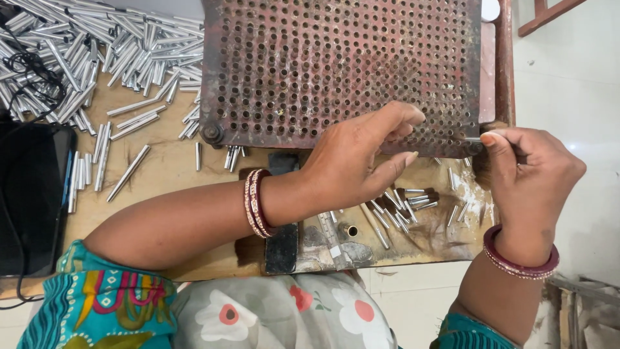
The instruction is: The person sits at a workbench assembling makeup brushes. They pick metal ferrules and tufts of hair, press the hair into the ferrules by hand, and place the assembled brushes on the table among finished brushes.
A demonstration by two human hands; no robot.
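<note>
Here, the left hand (361,158) rests half-curled on the lower edge of the rusty perforated metal plate (336,64), holding nothing visible. The right hand (529,174) pinches a thin silver metal tube (473,139) between thumb and fingers at the plate's lower right corner. Short loose tubes (407,203) lie on the worn wooden bench (168,168) below; a large heap of silver tubes (97,45) sits far left.

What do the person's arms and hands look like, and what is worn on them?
Both arms are bare up to short teal sleeves with a colourful pattern. The left hand has two maroon-and-gold bangles at the wrist. The right hand has one maroon bangle. No gloves or rings show.
</note>
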